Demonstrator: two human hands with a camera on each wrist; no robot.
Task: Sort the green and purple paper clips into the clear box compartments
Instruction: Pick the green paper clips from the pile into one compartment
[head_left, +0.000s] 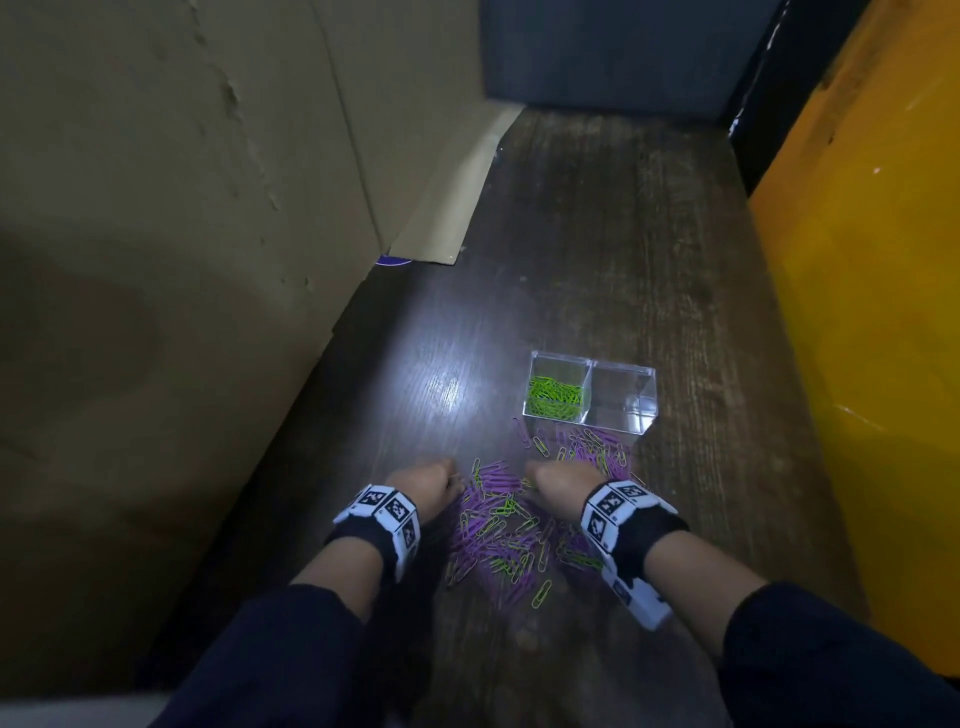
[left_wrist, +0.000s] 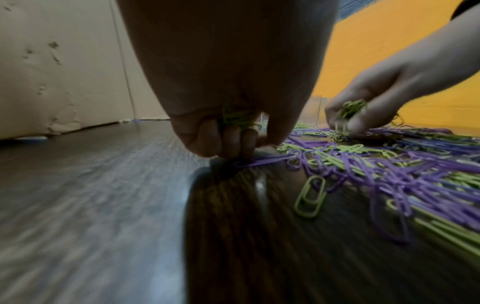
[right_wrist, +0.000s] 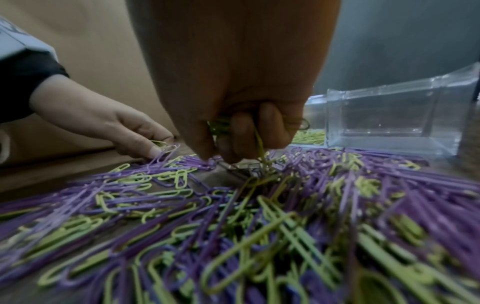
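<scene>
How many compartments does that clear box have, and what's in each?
2. The clear box has a left compartment holding green paper clips and a right compartment that looks empty. No more are visible.

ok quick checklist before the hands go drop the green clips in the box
1. Left hand holds only green clips: ok, though its fingertips touch a purple clip on the table.
2. Right hand holds only green: cannot tell, its bunch is partly hidden.
3. Box upright and open: ok.
4. Left compartment holds green only: ok.
5. Right compartment empty for purple: ok.
6. Greens all out of the pile: not ok, many remain among the purple.
</scene>
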